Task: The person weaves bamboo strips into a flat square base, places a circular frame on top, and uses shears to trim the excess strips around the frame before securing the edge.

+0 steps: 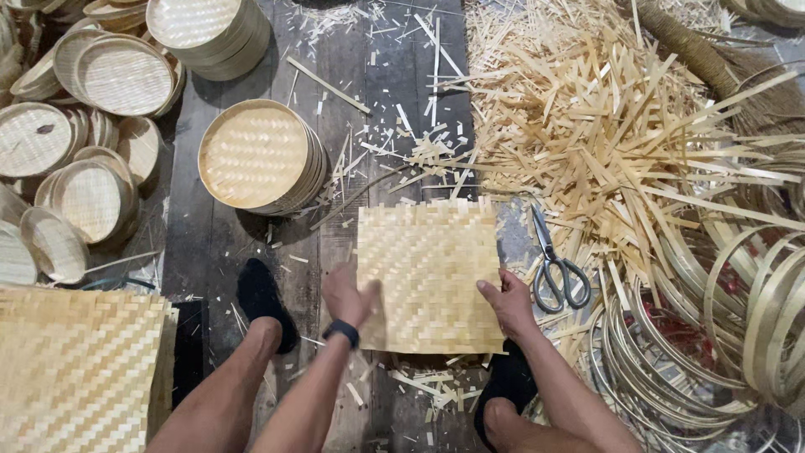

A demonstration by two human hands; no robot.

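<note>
A square woven bamboo mat [429, 273] lies on the dark wooden floor in front of me. My left hand [348, 294], a dark band on its wrist, rests against the mat's left edge and looks blurred. My right hand [508, 300] grips the mat's lower right edge, thumb on top. Grey-handled scissors [553, 264] lie just right of the mat, untouched.
A big heap of bamboo strip offcuts [604, 134] fills the upper right. Bamboo hoops [713, 335] pile up at the right. Stacked round woven trays [256, 155] and more trays [75, 151] sit at left. A stack of woven mats [80, 369] lies at bottom left.
</note>
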